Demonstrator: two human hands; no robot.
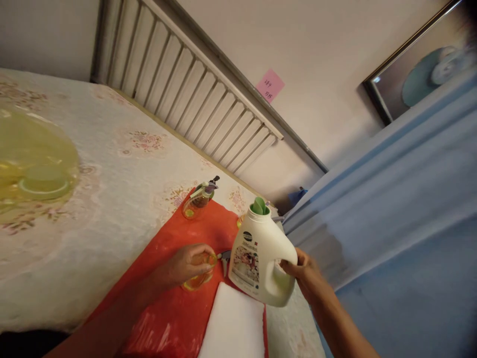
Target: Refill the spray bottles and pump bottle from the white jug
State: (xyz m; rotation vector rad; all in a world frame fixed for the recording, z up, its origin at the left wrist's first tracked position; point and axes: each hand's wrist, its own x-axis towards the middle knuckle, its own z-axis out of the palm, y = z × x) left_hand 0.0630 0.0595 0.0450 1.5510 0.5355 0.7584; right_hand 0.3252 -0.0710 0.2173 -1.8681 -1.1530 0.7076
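My right hand [307, 273] grips the handle of a cream-white detergent jug [244, 278], which has a floral label and an uncapped top with a green pouring spout [260, 205]. The jug is slightly tilted. Left of it, my left hand [192, 261] is closed around the upper part of a clear yellowish bottle [197, 282] on the red sheet [175, 303]; my fingers hide part of it. Close beside the jug lies a grey spray trigger head [225, 256], partly covered. A clear spray bottle [196, 203] with its trigger stands at the sheet's far corner.
A white pad [234, 325] lies on the red sheet near me. On the flowered tablecloth [122, 214] at left sits a large yellow transparent container [37, 149]. A radiator [186, 84] lines the wall behind; a blue curtain [391, 199] hangs at right.
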